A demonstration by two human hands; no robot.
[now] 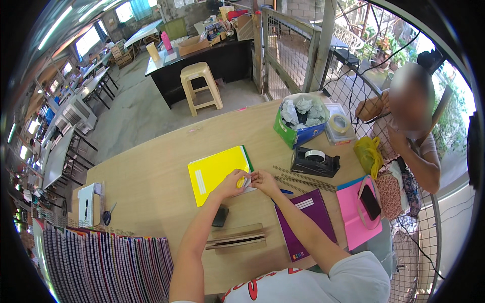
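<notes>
Over the lower right edge of a yellow notebook cover [218, 169], both of my hands work close together. My left hand [229, 186] is closed around a small, rounded yellow-and-white thing [241, 182] whose kind I cannot make out. Just beside it, my right hand [264, 183] has its fingers pinched at the whitish side of that thing; what they grip is too small to tell. Green and white sheets show under the yellow cover. Loose metal spiral binding coils [308, 183] and a blue pen lie to the right of my right hand.
A purple spiral notebook [309, 230] lies under my right forearm. Further right are a tape dispenser [316, 161], a box of crumpled paper [301, 117] and a phone [371, 203] on a pink folder. Stacked spiral notebooks [106, 257] and scissors [108, 214] are at left. A person stands behind the mesh.
</notes>
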